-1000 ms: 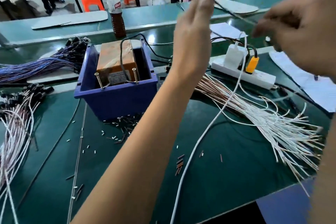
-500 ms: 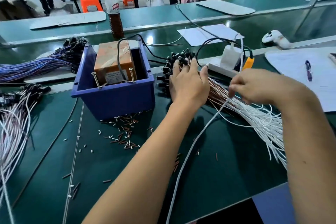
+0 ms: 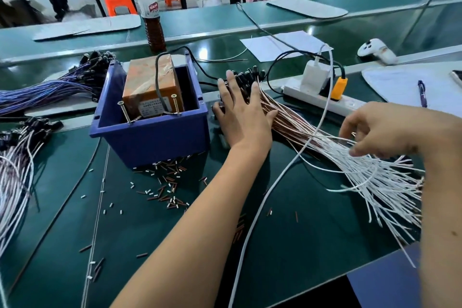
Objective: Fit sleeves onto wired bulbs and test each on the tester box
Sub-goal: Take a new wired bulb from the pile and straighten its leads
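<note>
Tabletop: a smooth, dark green mat [image 3: 300, 245] with a slight sheen, and it carries everything here.
Wired bulbs: a thick fan of thin wires [image 3: 325, 147], coppery-brown near the small black bulb heads [image 3: 250, 75], turning white toward the loose, splayed ends on the right; the bundle lies flat on the tabletop just right of the blue bin.
Left hand: the left hand [image 3: 240, 117] lies palm down on the bulb end of the bundle, fingers straight and spread, grip wide and flat, pressing, not curling.
Right hand: the right hand [image 3: 382, 130] sits over the white wire ends, fingers bent down into the strands; whether the grip has pinched a wire I cannot tell.
Blue bin: a square, hard plastic bin [image 3: 155, 137], matte, straight-walled.
In the bin: the tester box [image 3: 150, 90], a block wrapped in glossy orange-brown tape, with two upright screws [image 3: 175, 104] at its front and a black cable looped over the top.
Sleeves: short, tiny tubes [image 3: 165, 187], white and reddish-brown, scattered on the mat in front of the bin.
Other bundles: purple wires [image 3: 42, 92] far left; white ones [image 3: 15, 172] below them.
Power strip: white, long [image 3: 325, 101], with a white charger and an orange plug in it.
Bottle: clear plastic [image 3: 152, 12], dark liquid low down.
</note>
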Tool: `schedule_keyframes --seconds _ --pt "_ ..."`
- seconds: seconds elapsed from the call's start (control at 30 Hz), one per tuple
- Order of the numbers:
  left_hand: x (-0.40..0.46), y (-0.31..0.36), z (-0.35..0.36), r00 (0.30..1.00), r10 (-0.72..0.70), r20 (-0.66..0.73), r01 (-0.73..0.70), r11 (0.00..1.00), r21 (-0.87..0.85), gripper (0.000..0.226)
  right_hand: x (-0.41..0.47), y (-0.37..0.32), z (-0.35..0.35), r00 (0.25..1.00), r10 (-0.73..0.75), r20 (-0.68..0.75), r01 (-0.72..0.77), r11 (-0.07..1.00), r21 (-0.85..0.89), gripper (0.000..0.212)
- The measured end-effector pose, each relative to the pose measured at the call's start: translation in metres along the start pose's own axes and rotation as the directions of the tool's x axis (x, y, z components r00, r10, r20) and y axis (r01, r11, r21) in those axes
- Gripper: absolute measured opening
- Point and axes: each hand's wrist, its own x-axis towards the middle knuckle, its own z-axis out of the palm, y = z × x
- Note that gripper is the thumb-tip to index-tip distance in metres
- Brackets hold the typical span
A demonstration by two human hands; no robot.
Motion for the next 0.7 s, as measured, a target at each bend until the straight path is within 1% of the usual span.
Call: schedule_keyframes --seconds 0.03,0.13,0.2,0.23,0.27,0.33,0.4,0.43,0.47,0.5,0.53,0.57,0.63,0.7 --pt "-0.001 -0.001 0.000 1.000 -0.004 0.002 0.004 1.000 -0.001 0.075 -0.002 0.009 -0.004 1.000 0.012 -0.016 -0.011 1.000 0.006 0.019" --pt "-0.004 -0.002 0.003 1.000 -0.021 0.015 0.022 1.000 -0.019 0.076 -0.007 0.041 -0.021 0.972 0.036 -0.232 -0.033 0.999 0.015 0.032" --pt "-0.005 -0.001 0.004 0.999 -0.031 0.021 0.031 0.999 -0.028 0.077 -0.011 0.059 -0.031 0.946 0.077 -0.314 -0.065 0.997 0.049 0.046" --pt "-0.005 0.000 0.005 0.999 -0.033 0.023 0.034 0.999 -0.034 0.077 -0.011 0.065 -0.033 0.933 0.101 -0.345 -0.081 0.994 0.071 0.047" --pt "-0.005 0.000 0.005 0.999 -0.035 0.025 0.036 0.999 -0.041 0.077 -0.009 0.067 -0.032 0.919 0.138 -0.370 -0.110 0.989 0.096 0.043" --pt "-0.005 0.001 0.005 0.999 -0.038 0.026 0.039 0.998 -0.050 0.077 -0.003 0.066 -0.024 0.899 0.231 -0.373 -0.203 0.973 0.111 0.037" --pt "-0.005 0.002 0.006 0.999 -0.036 0.020 0.037 0.998 -0.058 0.076 0.000 0.057 -0.010 0.937 0.258 -0.235 -0.253 0.966 0.049 0.030" --pt "-0.005 0.002 0.006 0.999 -0.032 0.013 0.033 0.997 -0.070 0.075 -0.003 0.051 -0.006 0.954 0.254 -0.160 -0.254 0.967 0.021 0.031" --pt "-0.006 0.001 0.007 1.000 -0.026 0.005 0.027 0.996 -0.085 0.073 -0.008 0.043 -0.005 0.961 0.255 -0.106 -0.256 0.967 0.008 0.040" --pt "-0.006 0.001 0.008 1.000 -0.020 -0.004 0.019 0.995 -0.099 0.072 -0.015 0.036 -0.007 0.968 0.231 -0.099 -0.232 0.973 0.006 0.052" --pt "-0.007 0.000 0.008 1.000 -0.014 -0.012 0.013 0.994 -0.107 0.070 -0.023 0.028 -0.011 0.970 0.205 -0.128 -0.207 0.978 -0.003 0.058" --pt "-0.007 -0.001 0.009 1.000 -0.012 -0.018 0.010 0.994 -0.109 0.069 -0.030 0.020 -0.015 0.968 0.163 -0.189 -0.169 0.986 -0.013 0.059" --pt "-0.008 -0.001 0.010 1.000 -0.012 -0.028 0.009 0.994 -0.108 0.068 -0.043 -0.003 -0.022 0.939 0.074 -0.337 -0.091 0.995 -0.037 0.048" --pt "-0.009 0.001 0.010 0.999 -0.015 -0.034 0.012 0.994 -0.105 0.066 -0.048 -0.033 -0.023 0.901 -0.020 -0.433 0.015 1.000 -0.015 0.034"
